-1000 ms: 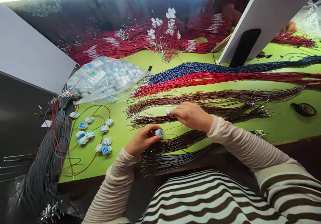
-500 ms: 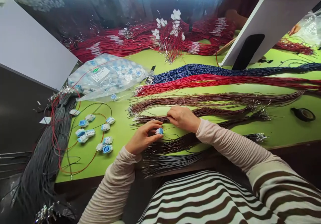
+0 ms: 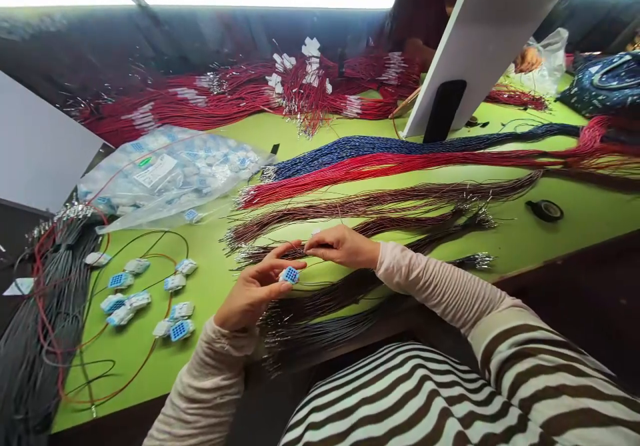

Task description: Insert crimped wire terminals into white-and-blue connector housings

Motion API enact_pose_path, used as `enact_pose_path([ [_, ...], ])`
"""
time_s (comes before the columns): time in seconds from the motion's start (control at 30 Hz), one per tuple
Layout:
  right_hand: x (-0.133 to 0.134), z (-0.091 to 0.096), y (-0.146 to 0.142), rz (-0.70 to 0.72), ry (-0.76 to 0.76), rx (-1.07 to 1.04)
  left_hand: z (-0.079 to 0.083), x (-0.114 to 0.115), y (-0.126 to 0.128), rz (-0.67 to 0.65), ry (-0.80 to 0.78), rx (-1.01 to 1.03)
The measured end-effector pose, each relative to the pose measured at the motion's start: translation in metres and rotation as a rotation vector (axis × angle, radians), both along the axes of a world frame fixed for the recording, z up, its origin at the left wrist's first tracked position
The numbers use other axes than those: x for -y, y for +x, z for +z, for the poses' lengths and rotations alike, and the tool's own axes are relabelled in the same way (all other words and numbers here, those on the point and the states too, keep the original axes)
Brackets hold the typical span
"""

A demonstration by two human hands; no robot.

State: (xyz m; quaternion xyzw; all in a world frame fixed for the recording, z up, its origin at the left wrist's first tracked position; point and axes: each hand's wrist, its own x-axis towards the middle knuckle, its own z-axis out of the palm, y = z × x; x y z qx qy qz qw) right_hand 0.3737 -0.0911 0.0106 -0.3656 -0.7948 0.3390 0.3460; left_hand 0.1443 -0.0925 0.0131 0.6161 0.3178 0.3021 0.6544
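Observation:
A small blue-and-white connector housing [image 3: 289, 275] sits between the fingers and thumb of my left hand [image 3: 253, 289], its face of holes turned up. Just right of it, my right hand [image 3: 343, 246] is closed in a pinch over the brown wire bundles; a thin wire seems to be in its fingertips, though they are partly hidden. Beneath both hands lie brown wires [image 3: 320, 293] with metal terminals at their left ends. Several more connector housings [image 3: 181, 329] lie loose on the green table to the left.
A clear plastic bag [image 3: 165, 173] of connectors lies at the back left. Blue wires [image 3: 350, 149] and red wires [image 3: 340, 169] run across the green table [image 3: 210, 366]. Black tape [image 3: 545, 211] rests at the right. Grey wires [image 3: 45, 326] hang over the left edge. Another person's hand [image 3: 527, 59] is at the far right.
The view has turned to the right. My left hand has opened its fingers a little around the connector housing, and my right hand has come nearer to it.

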Motion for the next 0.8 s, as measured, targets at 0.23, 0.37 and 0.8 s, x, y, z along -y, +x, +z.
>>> enact_pose_path([
  [0.23,0.002,0.004,0.009,0.035,-0.098,0.162,-0.003,0.002,0.008,0.058,0.074,0.036],
  [0.37,-0.002,0.009,0.000,-0.064,-0.016,0.117,-0.004,-0.002,0.007,0.158,0.072,-0.091],
  [0.8,-0.106,0.045,0.065,-0.283,0.142,0.537,0.009,-0.001,-0.004,0.214,-0.153,-0.239],
])
